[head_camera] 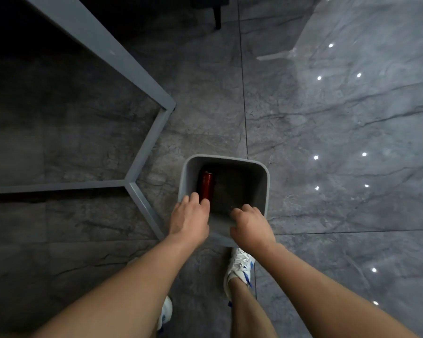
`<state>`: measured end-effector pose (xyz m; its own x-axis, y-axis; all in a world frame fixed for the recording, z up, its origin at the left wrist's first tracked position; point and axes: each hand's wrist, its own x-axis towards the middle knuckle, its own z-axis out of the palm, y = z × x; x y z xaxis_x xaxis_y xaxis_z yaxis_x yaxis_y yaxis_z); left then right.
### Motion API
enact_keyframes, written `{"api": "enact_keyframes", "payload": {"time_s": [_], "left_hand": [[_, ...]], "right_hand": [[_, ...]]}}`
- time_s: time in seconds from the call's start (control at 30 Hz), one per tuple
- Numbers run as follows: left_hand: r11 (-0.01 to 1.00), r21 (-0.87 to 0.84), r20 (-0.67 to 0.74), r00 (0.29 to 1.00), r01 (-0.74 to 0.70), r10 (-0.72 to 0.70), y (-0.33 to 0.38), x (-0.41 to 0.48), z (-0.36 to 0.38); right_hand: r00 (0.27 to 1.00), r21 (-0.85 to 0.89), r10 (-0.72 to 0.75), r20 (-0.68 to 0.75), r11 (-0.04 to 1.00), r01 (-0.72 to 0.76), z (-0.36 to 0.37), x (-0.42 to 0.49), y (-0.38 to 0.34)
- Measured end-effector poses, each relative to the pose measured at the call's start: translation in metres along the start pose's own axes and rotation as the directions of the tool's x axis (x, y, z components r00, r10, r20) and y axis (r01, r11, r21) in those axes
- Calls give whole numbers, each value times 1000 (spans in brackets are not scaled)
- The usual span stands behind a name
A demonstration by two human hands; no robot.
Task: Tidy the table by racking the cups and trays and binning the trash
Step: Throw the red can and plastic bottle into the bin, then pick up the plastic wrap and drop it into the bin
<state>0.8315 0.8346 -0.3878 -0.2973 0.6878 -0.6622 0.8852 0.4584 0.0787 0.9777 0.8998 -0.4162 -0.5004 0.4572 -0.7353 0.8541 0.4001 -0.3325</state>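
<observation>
A grey square trash bin (266,181) stands on the floor right in front of me. Inside it a red drink can (207,185) lies against the left wall. My left hand (189,217) hovers over the bin's near left corner, palm down and fingers spread, with the fingertips just above the can's near end. Over the near right part of the bin is my right hand (250,226), its fingers curled under. Nothing shows in it.
A grey metal table frame (142,164) stands to the left of the bin, with a leg running down close to my left hand. The floor is glossy grey marble tile. My white and blue shoes (239,267) stand just behind the bin.
</observation>
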Motion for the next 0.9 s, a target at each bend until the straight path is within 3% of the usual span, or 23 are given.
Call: {"api": "enact_keyframes", "payload": {"time_s": [0.33, 0.47, 0.6, 0.7, 0.9], "left_hand": [[994, -109, -62, 998, 21, -28, 25, -101, -127], [983, -120, -280, 955, -140, 101, 32, -176, -204], [953, -110, -588, 792, -283, 167, 1, -251, -260], [975, -148, -665, 747, -164, 25, -53, -287, -273], [946, -243, -638, 699, 215, -323, -167, -312, -254]], "right_hand": [[987, 136, 60, -146, 990, -40, -91, -94, -41], [973, 175, 50, -225, 985, -11, -148, -145, -76], [946, 267, 27, -324, 962, 64, -201, -192, -121], [928, 301, -17, -372, 944, 138, -231, -217, -160], [862, 213, -243, -445, 906, 365, -274, -239, -252]]}}
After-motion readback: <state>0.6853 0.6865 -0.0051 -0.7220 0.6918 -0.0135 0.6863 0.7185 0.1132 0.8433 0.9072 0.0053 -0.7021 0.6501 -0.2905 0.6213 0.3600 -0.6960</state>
